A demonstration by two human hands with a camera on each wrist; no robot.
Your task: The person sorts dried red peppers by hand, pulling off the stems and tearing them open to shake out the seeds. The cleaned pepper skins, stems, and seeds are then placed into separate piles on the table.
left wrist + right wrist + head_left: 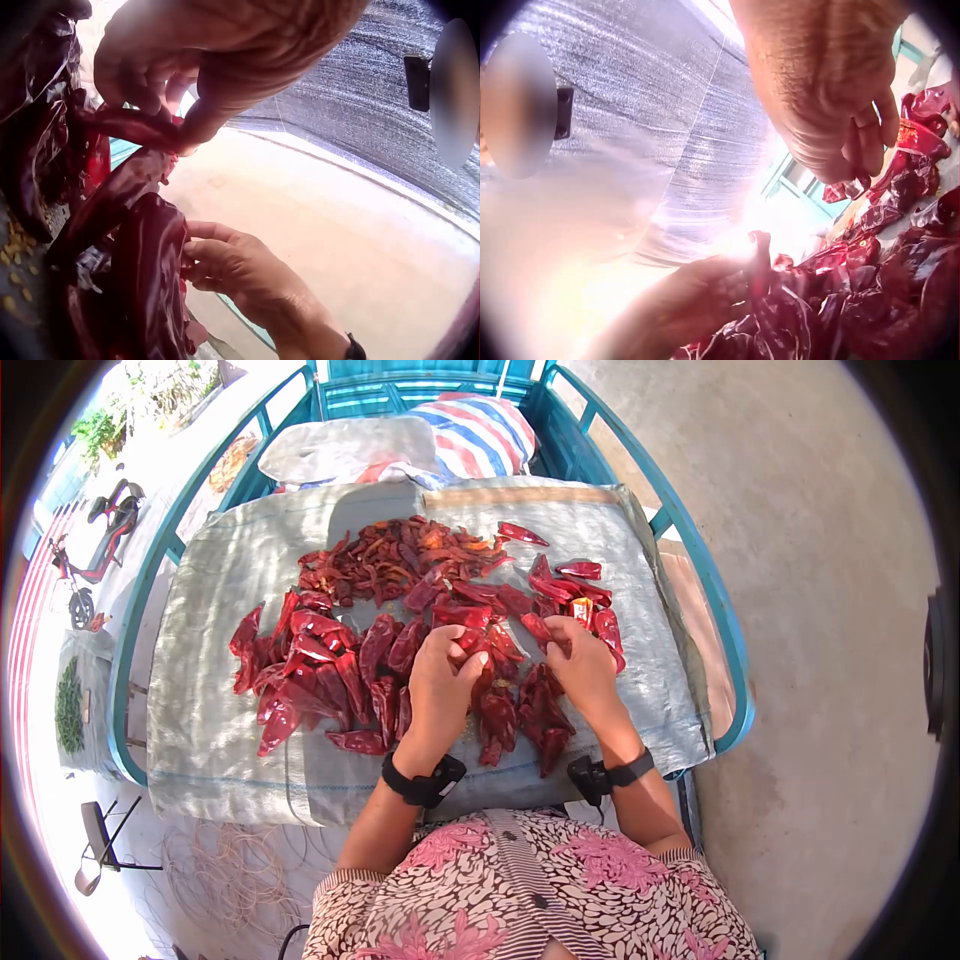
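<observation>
Dried red chilies [380, 610] lie spread over a grey woven sheet [200, 690]. My left hand [440, 675] is at the near middle of the pile, fingers curled. In the left wrist view the left hand [202, 60] pinches a long dark chili [131, 124] at its stem end. To the right, my right hand [580, 665] rests on the pile with its fingers bent. In the right wrist view the right hand [832, 97] pinches a small chili [847, 189] between thumb and fingers. Both hands are a few centimetres apart.
The sheet covers a blue cart bed with a raised rail [720, 610]. A striped sack [480, 430] and a grey sack [340, 450] lie at the far end. Concrete ground [830, 660] is on the right, a red motorbike [95, 550] on the left, wire coils [230, 870] near my feet.
</observation>
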